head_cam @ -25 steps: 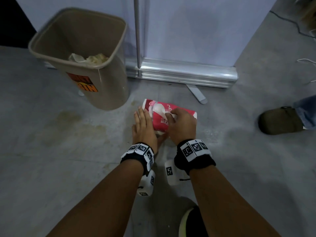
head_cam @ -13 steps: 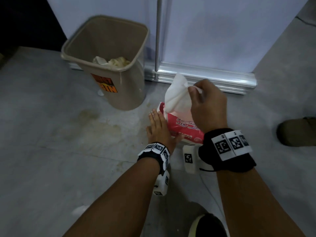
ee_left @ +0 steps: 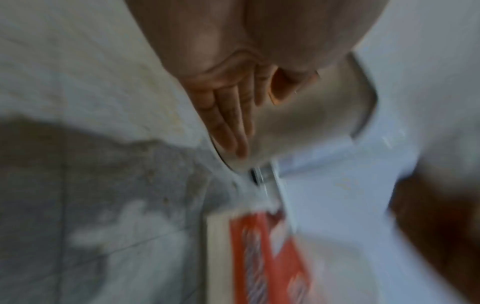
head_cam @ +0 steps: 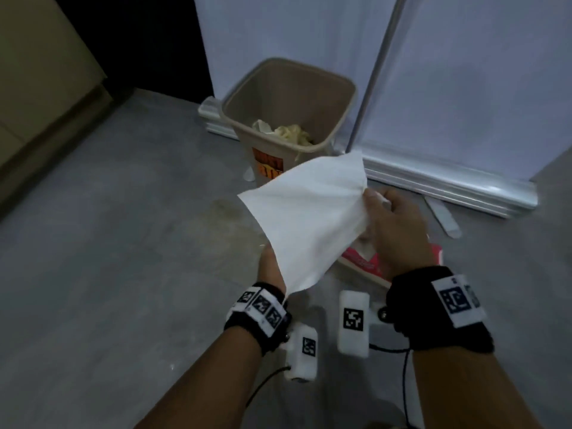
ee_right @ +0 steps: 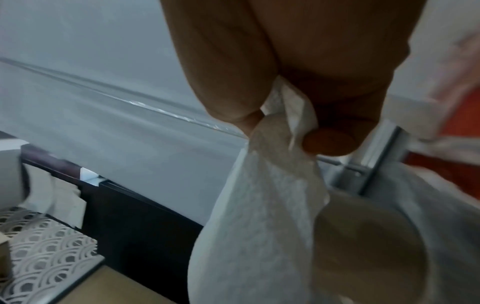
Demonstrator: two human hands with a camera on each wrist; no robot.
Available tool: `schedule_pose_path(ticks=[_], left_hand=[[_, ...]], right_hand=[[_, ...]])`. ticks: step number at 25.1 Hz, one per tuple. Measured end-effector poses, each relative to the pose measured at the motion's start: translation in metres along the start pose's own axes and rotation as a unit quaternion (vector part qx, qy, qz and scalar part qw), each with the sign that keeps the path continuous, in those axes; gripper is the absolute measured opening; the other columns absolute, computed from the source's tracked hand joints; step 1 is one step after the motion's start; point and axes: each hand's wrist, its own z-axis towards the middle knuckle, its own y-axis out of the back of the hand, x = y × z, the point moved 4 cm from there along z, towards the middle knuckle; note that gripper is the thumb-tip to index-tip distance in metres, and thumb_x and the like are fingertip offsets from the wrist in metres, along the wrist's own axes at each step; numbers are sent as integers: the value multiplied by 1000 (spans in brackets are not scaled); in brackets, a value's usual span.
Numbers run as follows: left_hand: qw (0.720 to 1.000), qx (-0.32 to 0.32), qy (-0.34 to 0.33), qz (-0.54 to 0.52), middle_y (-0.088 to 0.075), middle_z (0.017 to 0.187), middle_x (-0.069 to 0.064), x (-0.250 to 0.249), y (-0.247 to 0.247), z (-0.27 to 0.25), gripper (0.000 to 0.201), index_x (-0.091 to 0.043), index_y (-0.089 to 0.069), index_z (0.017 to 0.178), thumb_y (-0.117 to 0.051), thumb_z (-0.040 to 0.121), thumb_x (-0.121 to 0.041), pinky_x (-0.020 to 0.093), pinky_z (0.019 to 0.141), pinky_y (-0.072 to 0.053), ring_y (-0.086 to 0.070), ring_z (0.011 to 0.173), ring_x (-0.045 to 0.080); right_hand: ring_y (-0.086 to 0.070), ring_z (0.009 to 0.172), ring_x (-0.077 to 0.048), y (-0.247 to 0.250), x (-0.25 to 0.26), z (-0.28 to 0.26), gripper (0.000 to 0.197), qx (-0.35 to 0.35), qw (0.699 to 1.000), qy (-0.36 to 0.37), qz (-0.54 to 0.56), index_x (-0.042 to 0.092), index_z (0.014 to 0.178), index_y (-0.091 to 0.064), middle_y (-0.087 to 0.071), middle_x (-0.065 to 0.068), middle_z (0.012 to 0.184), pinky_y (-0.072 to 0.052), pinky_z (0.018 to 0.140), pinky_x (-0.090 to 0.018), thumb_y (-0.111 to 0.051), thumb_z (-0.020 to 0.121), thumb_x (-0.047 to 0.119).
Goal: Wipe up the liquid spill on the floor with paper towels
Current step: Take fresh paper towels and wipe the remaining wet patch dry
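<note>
A white paper towel (head_cam: 306,218) hangs spread in the air over the floor, in front of the bin. My right hand (head_cam: 376,196) pinches its upper right corner between thumb and finger, as the right wrist view shows, right hand (ee_right: 288,131) and paper towel (ee_right: 259,205). My left hand (head_cam: 270,267) is below the sheet's lower edge, its fingers hidden behind the paper. In the blurred left wrist view the left hand (ee_left: 231,123) has straight fingers and holds nothing. The red tissue pack (head_cam: 362,261) lies on the floor under my right hand. A yellowish spill (head_cam: 223,218) stains the grey floor left of the sheet.
A beige waste bin (head_cam: 340,88) with crumpled used paper stands behind the spill. A silver banner base (head_cam: 448,184) and its pole (head_cam: 371,88) run along the white panel behind it. A beige cabinet (head_cam: 46,88) stands at the far left.
My right hand has drawn the sheet fully out of the pack and carried it left. My left hand has come off the pack and moved under the sheet. The view has turned left.
</note>
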Motion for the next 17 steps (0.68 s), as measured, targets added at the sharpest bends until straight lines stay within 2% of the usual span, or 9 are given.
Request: schedule_pose_path(ticks=[1,2,4,5,7,10,13,15,17], left_hand=[[996,-58,-25,-63,-70,111,14,-18,15,-7,60,-1,-63,119,-84,76,-38,25,76,-58,-72,75,10],[992,-72,-29,-95,-72,104,12,-29,33,-14,33,-5,-65,114,-67,93,-31,22,71,-57,-71,73,5],[993,-79,-24,-81,-74,108,10,-35,64,-19,44,-10,-69,115,-47,101,-45,33,83,-55,-72,94,21],[995,-79,-37,-55,-75,105,7,-36,75,-23,39,-12,-71,109,-48,102,-42,35,87,-53,-69,99,26],[977,-105,-78,166,-73,102,1,-30,90,-19,13,-18,-69,100,-57,100,-22,32,88,-51,-65,102,26],[959,-71,-43,270,-72,108,9,-18,94,-8,22,-16,-70,105,-50,102,-25,36,95,-51,-66,103,28],[984,-104,87,114,-75,78,4,-10,95,-4,46,-12,-74,84,-48,99,-46,34,76,-52,-69,73,21],[986,-96,131,33,-73,80,6,-9,99,0,44,-15,-72,84,-48,100,-48,33,73,-51,-66,68,20],[990,-81,109,26,-70,93,16,-5,108,1,38,-11,-70,94,-52,99,-44,39,75,-53,-64,79,26]], right_hand=[[-59,60,-18,-12,-16,0,22,6,1000,-25,-13,15,79,-64,-64,-1,67,-50,55,-33,-55,94,27],[-59,60,-20,-24,-32,0,23,11,998,-46,-37,12,78,-64,-64,-5,68,-49,55,-32,-54,93,26],[-60,63,-24,-47,-58,-2,22,21,993,-73,-87,7,79,-63,-66,-11,75,-52,57,-31,-53,90,23],[-63,69,-26,-59,-69,-6,17,27,990,-85,-105,9,84,-63,-68,-13,83,-55,63,-34,-53,89,22],[-62,91,-24,-84,-81,-17,20,60,986,-78,-133,15,108,-58,-66,-7,106,-52,82,-38,-53,89,20],[-49,120,-20,-123,-88,-42,54,189,950,33,-248,17,146,-32,-47,-1,136,-41,101,-34,-50,96,23],[-41,132,-22,-156,-109,-64,64,355,867,73,-341,14,154,-15,-25,-5,155,-31,98,-16,-46,98,17],[-49,125,-27,-165,-118,-61,58,355,845,113,-383,12,148,-34,-41,-11,147,-37,96,-22,-50,92,5],[-60,109,-33,-164,-120,-45,47,262,862,132,-413,10,130,-57,-59,-14,126,-46,90,-33,-51,85,-2]])
